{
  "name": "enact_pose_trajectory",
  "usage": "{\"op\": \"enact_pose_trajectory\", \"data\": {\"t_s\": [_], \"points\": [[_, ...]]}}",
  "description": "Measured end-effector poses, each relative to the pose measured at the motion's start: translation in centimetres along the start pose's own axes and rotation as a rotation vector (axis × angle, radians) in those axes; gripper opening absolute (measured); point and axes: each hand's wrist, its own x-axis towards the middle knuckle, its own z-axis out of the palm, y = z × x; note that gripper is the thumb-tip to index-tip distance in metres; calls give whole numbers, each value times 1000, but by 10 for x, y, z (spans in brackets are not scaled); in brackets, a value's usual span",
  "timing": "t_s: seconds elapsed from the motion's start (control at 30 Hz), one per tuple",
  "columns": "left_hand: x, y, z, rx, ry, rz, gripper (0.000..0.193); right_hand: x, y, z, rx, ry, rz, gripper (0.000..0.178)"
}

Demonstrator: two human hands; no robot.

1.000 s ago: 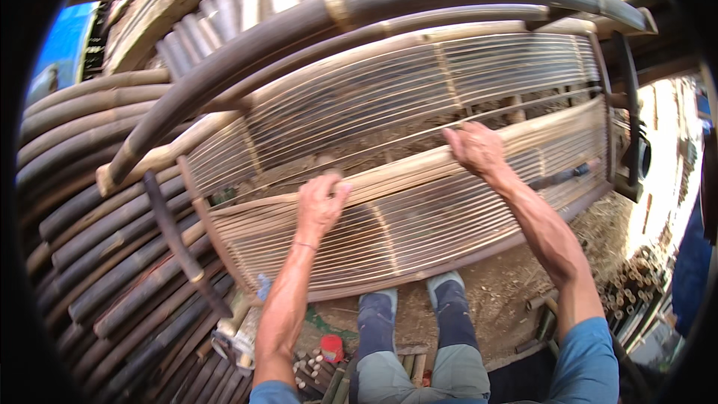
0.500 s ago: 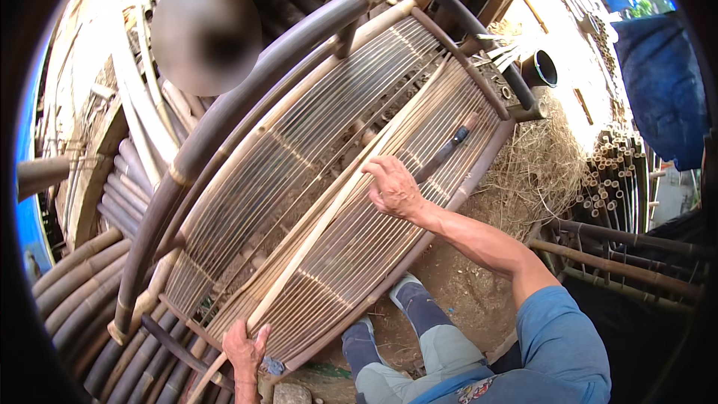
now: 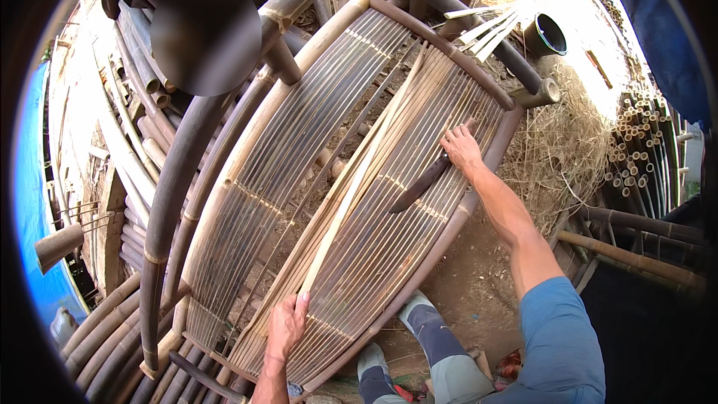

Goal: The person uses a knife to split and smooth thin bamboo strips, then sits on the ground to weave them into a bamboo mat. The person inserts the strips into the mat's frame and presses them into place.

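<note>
My left hand (image 3: 287, 325) is closed on a long pale bamboo strip (image 3: 334, 232) near its lower end. The strip slants up and away over the slatted seat of a bamboo bench (image 3: 479, 213). Farther right, my right hand (image 3: 461, 148) has its fingers around the handle of a big dark-bladed knife (image 3: 421, 185). This knife lies across the seat slats, its blade pointing toward the strip. Beside the strip runs a bundle of loose thin slats (image 3: 374, 153), along a gap in the seat. My palm hides part of the handle.
Dark bamboo rails (image 3: 173, 179) form the bench's back on the left. A black bucket (image 3: 545, 34) and pale split strips (image 3: 493, 30) are beyond the far end. Shavings (image 3: 553, 135) cover the ground at right, near stacked bamboo poles (image 3: 636, 142). More poles (image 3: 101, 329) lie at lower left.
My right hand has moved from above the middle of the seat to the right, onto the knife handle. My left hand keeps the strip. The whole view has shifted.
</note>
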Motion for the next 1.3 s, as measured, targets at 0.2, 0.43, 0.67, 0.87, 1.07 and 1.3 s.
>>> {"op": "enact_pose_trajectory", "data": {"t_s": [0.2,0.43,0.67,0.87,1.07,1.3], "points": [[-205,-88,-34,432,70,-182,32,-176,19,-20,527,-213,132,43],[-301,-53,-96,571,98,-42,39,-416,-130,-205,1533,-145,864,36],[-374,89,-102,691,-61,509,49,-510,-232,-380,1120,478,366,65],[-443,126,-126,795,-52,928,38,-583,-257,-349,1464,595,422,20],[-482,159,-319,12,1850,978,78,-676,-258,-265,1575,618,665,19],[-548,279,-434,-1336,205,1260,60,-772,-230,-205,1665,587,769,13]]}}
